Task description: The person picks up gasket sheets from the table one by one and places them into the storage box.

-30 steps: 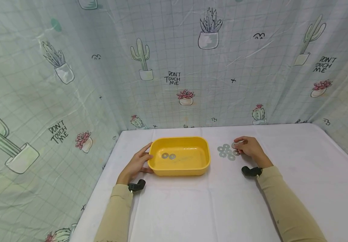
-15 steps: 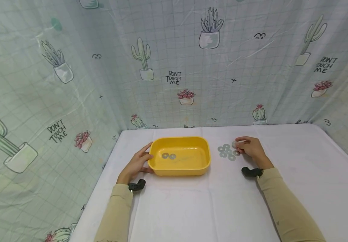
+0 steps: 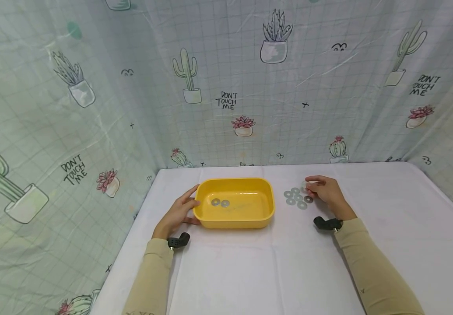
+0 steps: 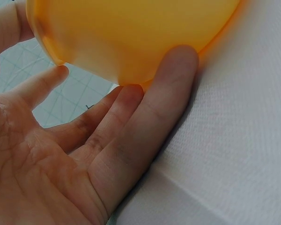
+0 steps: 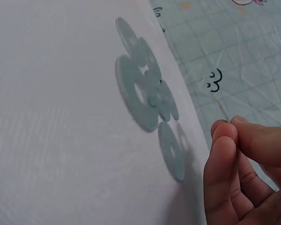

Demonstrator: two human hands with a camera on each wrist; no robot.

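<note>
My left hand (image 3: 176, 215) grips the left end of a yellow plastic tray (image 3: 250, 212), thumb over the rim and the other fingers against the outer wall. Two metal washers (image 3: 225, 203) lie side by side on the tray's floor. Right of the tray, several flat grey washers (image 3: 298, 197) are clustered on the white cloth. My right hand (image 3: 327, 192) is beside this cluster, pinching one thin washer (image 5: 224, 112) between thumb and forefinger, seen edge-on above the cloth in the right wrist view. A darker washer (image 3: 308, 199) lies just below those fingertips.
A white cloth (image 3: 230, 271) covers the table. Behind it and on the left hangs a curtain (image 3: 226, 57) printed with cacti. Black wrist cameras (image 3: 328, 223) sit at both cuffs.
My right fingertips have lifted slightly with the pinched washer, uncovering more of the darker washer below. The left hand and the tray stay in place.
</note>
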